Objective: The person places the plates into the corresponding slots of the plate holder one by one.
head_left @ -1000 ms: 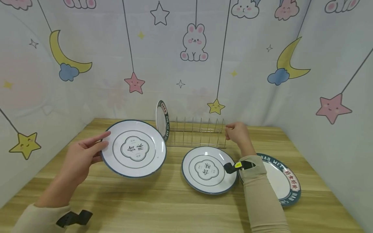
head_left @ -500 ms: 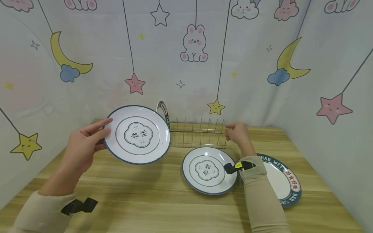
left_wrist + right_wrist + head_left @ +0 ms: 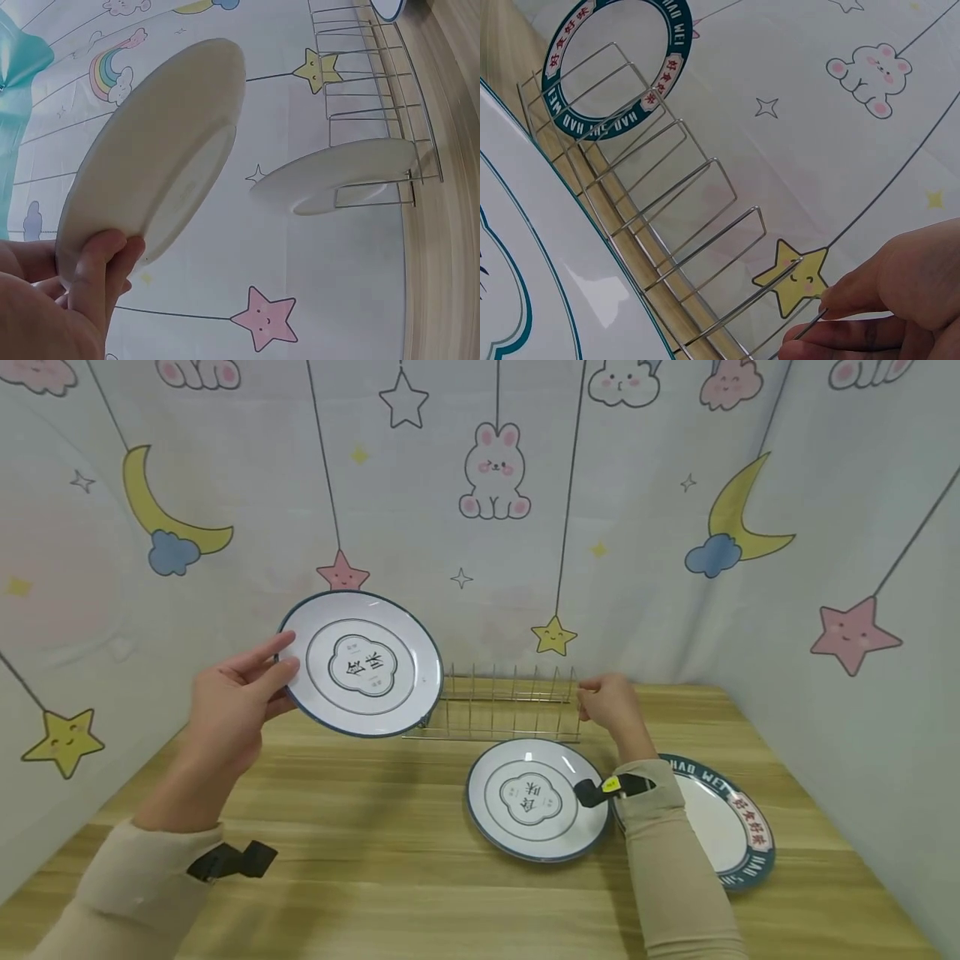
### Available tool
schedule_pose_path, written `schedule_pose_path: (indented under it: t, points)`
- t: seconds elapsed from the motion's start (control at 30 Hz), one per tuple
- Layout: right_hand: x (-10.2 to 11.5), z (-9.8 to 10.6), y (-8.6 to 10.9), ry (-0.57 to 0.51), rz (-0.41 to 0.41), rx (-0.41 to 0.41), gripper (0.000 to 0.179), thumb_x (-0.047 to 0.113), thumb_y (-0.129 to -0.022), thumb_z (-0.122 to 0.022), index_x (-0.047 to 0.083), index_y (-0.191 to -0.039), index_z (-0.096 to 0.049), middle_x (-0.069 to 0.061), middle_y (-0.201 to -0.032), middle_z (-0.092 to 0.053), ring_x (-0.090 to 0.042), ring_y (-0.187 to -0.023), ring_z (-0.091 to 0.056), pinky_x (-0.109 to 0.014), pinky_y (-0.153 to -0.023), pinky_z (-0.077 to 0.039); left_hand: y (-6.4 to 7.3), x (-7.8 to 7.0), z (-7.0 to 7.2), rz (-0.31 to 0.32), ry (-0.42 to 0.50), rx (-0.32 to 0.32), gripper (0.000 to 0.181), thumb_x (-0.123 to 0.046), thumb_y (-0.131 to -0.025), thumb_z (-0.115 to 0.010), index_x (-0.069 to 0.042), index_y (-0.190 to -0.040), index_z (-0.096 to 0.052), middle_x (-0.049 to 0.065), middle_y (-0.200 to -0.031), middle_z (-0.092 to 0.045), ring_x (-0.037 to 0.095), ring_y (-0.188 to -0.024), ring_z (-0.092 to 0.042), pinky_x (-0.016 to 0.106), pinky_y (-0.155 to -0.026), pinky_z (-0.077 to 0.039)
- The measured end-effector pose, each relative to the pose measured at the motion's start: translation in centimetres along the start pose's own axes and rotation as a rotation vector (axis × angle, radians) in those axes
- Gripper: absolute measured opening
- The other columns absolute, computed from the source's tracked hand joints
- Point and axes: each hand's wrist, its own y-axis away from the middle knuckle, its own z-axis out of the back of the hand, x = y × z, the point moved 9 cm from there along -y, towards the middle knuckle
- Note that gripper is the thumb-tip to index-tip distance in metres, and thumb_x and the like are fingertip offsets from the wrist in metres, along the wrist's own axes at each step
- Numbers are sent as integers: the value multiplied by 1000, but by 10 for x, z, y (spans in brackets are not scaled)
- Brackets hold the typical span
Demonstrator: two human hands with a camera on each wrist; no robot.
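Left grip point(image 3: 232, 706) has hoisted the blue-rimmed plate point(image 3: 363, 664) noticeably higher over the last second, up and a bit to the right, while the right grip point(image 3: 615, 710) hasn't budged from the end of the wire rack point(image 3: 513, 697). Left one's pinching the plate at its left edge, held in the air with the printed face toward the head cam; right one's got the rack's end wire between thumb and fingers, clearest from the right wrist.

Funny thing: head view makes it look like the lifted plate touches the rack, but left wrist shows its plain underside and a clear gap. That cam also catches the green-rimmed plate point(image 3: 330, 176) standing in the rack, nearly all hidden in the head view. Right wrist even gets its lettering.

Another blue-rimmed one point(image 3: 534, 802) and a green-rimmed oval point(image 3: 720, 827) lie on the bench point(image 3: 360, 893).
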Motion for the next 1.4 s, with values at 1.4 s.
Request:
schedule_pose_path:
  t: [1.4]
  points:
    - [0, 2, -2, -12, 13, -6, 38, 14, -100, -55, -1, -134, -58, -14, -93, -69, -30, -84, -69, -42, -89, -51, -37, 3, -67, -250, -350, -104, 40, -6, -92, -67, -14, -132, -64, 10, -137, -56, 20, -101, -68, 17, -70, -57]
